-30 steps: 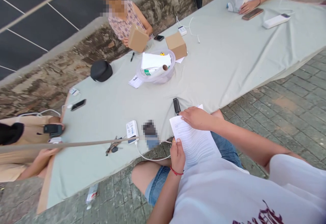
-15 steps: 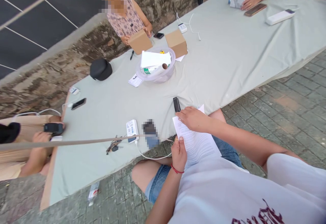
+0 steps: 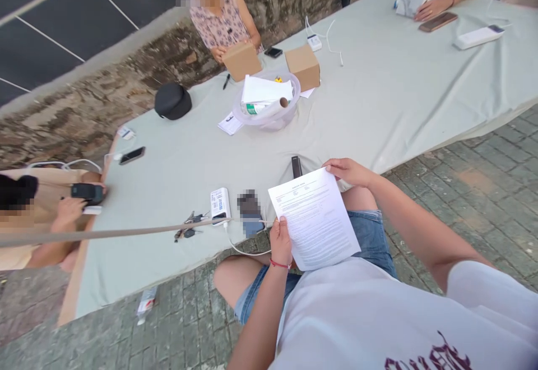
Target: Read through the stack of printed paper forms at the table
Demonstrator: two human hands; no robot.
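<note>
A printed sheet of paper (image 3: 315, 218) is spread flat above my lap, its text facing up. My left hand (image 3: 281, 241) grips its left edge, thumb on top. At the top right corner, my right hand (image 3: 348, 171) pinches the sheet between thumb and fingers. Just beyond the paper's top edge lies a black oblong object (image 3: 296, 166), perhaps a stapler, partly covered by the sheet. Left of my left hand are a partly blurred phone-like item (image 3: 251, 216), a white power bank (image 3: 219, 204) with a cable, and a bunch of keys (image 3: 190, 226).
A plastic basin (image 3: 269, 119) with papers and a roll stands mid-table, near cardboard boxes (image 3: 302, 66) and a black case (image 3: 172, 101). Co-workers sit around the cloth-covered table (image 3: 370, 84). A cord (image 3: 126, 236) crosses the view; a bottle (image 3: 146, 304) lies on the paving.
My right hand has slid from the sheet's upper part to its top right corner. The paper is now flattened and turned more fully toward me. The view has shifted slightly.
</note>
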